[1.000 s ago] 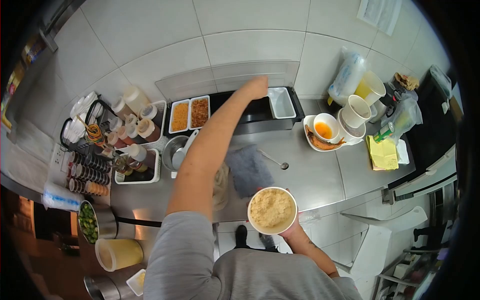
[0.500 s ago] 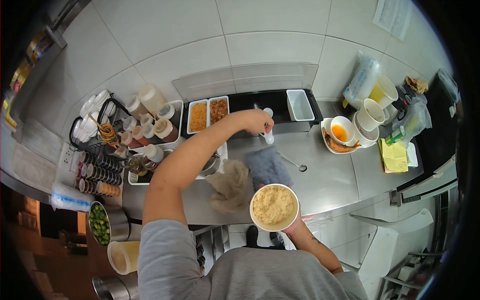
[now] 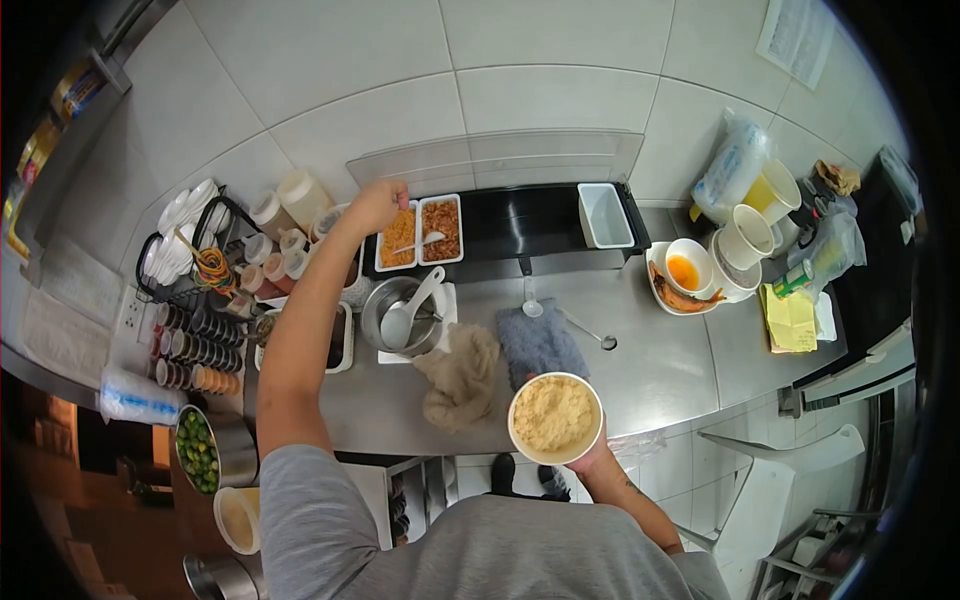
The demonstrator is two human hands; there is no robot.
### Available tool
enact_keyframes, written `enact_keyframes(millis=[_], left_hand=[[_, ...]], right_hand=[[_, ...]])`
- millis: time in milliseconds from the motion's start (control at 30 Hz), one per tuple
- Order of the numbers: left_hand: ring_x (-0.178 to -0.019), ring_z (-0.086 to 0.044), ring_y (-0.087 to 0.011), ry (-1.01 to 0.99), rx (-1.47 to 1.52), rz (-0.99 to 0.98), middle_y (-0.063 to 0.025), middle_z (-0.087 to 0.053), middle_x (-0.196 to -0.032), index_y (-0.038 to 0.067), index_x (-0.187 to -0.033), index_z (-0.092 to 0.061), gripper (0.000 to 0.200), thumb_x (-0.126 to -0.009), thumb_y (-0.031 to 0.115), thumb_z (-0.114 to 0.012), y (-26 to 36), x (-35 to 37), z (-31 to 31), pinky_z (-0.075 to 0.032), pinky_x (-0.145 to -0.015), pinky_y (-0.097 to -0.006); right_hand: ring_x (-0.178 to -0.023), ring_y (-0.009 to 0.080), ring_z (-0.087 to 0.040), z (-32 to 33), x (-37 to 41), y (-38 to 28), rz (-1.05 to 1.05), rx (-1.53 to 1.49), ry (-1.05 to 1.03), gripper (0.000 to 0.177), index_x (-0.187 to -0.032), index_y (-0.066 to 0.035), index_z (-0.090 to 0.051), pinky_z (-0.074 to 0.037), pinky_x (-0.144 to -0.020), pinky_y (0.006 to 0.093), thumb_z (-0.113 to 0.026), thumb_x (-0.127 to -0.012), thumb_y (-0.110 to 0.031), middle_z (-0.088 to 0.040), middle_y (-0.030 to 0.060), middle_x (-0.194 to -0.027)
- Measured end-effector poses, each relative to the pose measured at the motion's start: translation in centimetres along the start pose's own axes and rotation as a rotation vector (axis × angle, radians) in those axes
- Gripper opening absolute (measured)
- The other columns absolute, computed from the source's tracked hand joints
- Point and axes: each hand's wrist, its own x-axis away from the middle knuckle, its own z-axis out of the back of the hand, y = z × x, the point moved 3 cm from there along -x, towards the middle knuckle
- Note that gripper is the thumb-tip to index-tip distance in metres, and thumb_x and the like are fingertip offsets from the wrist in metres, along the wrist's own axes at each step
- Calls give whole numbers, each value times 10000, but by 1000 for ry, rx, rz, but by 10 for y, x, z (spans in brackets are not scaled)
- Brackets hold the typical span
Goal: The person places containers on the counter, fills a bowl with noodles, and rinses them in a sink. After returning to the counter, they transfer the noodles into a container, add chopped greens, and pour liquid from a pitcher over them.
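My right hand is wrapped round a white paper bowl filled with a pale yellow, crumbly food, above the counter's front edge. My left hand is closed over the far left of the white tub of orange shreds. Whether something small is between its fingers is hidden. A small white spoon lies across that tub and the neighbouring tub of reddish-brown bits, its handle pointing left. On the counter, a white measuring spoon rests at the far edge of a blue-grey cloth.
A metal bowl with a white ladle stands left of a beige cloth. Squeeze bottles crowd the left. A small metal spoon lies right. Bowls and stacked cups stand farther right.
My left hand has moved left from beside the measuring spoon to over the orange shreds. The measuring spoon now lies free, nearer the blue-grey cloth. The paper bowl stays almost in place.
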Motion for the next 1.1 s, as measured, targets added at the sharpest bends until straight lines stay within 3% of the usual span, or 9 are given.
enact_keyframes(millis=[67,167,267,367,567,867,967,1100], left_hand=[[-796,-617,-231,6,-61,-146,-120,-633,-795,23,-916,-583,133,-802,-16,-527,-8,0,-11,-485,-710,-340],[-812,-620,-267,-94,-44,-192,-135,-630,-803,26,-926,-586,165,-771,-20,-551,-11,9,-26,-495,-731,-369],[-884,-616,-311,48,-190,-289,-163,-638,-895,39,-936,-592,185,-755,6,-581,-15,21,-36,-492,-776,-401],[-907,-589,-348,46,-245,-226,-174,-620,-933,41,-906,-594,167,-742,48,-620,-28,18,-53,-477,-803,-422],[-825,-558,-346,229,-223,-427,-149,-582,-820,38,-797,-586,143,-705,86,-684,-36,19,-68,-458,-758,-432],[-768,-578,-306,55,-57,-368,-126,-587,-781,20,-737,-567,122,-688,36,-678,-32,22,-64,-468,-694,-413],[-744,-586,-292,25,116,-247,-122,-597,-764,23,-768,-570,113,-707,28,-665,-36,20,-58,-474,-682,-396],[-754,-608,-298,323,-58,-370,-131,-617,-783,43,-862,-567,124,-757,57,-632,-19,33,-43,-489,-658,-404]], right_hand=[[-1161,321,-558,2,1,-2,6,3,4,605,-1259,-63,-547,-461,-974,471,-394,-937,-551,-570,155,-1264],[-1167,321,-554,2,3,-7,44,22,10,605,-1272,-63,-535,-460,-979,472,-376,-944,-546,-568,158,-1265],[-1169,320,-554,2,3,-11,66,38,12,604,-1283,-62,-522,-459,-985,473,-355,-952,-539,-565,161,-1267],[-1170,319,-554,2,3,-13,69,49,3,601,-1287,-61,-516,-459,-986,472,-342,-958,-532,-561,163,-1272],[-1169,317,-555,2,4,-14,52,50,-1,597,-1285,-57,-517,-463,-980,469,-336,-962,-526,-561,166,-1273],[-1165,321,-556,2,8,-15,62,25,4,597,-1283,-51,-519,-464,-977,473,-340,-961,-521,-561,168,-1274],[-1165,320,-557,3,10,-16,65,18,10,598,-1282,-51,-521,-463,-977,473,-346,-959,-523,-562,167,-1273],[-1160,316,-560,3,13,-13,61,21,18,605,-1276,-48,-526,-465,-973,469,-355,-954,-530,-564,164,-1270]])
